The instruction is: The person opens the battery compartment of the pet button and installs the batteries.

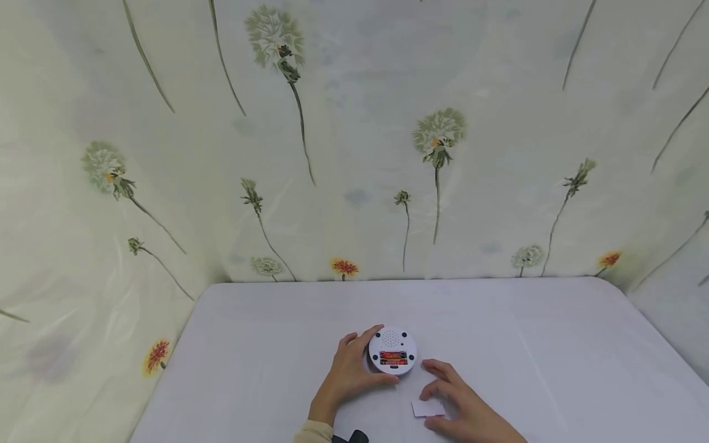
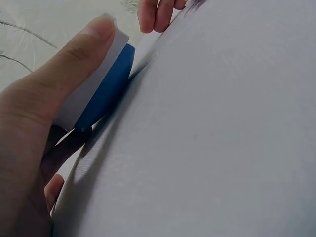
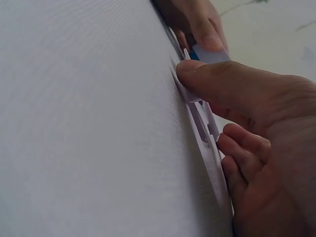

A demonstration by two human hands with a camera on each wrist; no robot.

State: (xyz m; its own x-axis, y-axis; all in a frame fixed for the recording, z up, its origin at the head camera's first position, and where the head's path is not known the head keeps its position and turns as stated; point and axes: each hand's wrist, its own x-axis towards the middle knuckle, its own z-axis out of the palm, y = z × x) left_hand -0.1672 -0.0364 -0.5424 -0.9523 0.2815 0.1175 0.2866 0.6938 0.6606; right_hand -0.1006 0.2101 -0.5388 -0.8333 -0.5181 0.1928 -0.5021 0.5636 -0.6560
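My left hand [image 1: 350, 369] grips a round white device [image 1: 403, 345], thumb at its near edge and fingers round its far left side. The upturned face shows a speaker grille, several dark feet and an uncovered battery compartment with two red batteries [image 1: 393, 357]. In the left wrist view a blue band [image 2: 106, 89] forms the device's lower part, close over the table. Just right of it, my right hand [image 1: 462, 407] pinches a small white battery cover [image 1: 425, 408] between thumb and fingers. Slots and a thin edge of the cover [image 3: 201, 121] show in the right wrist view.
Both hands work near the front of a table covered by a white cloth [image 1: 266, 344]. A dark object [image 1: 359, 436] pokes in at the bottom edge beside the left sleeve [image 1: 314, 432]. Behind the table hangs a flower-patterned curtain [image 1: 360, 234].
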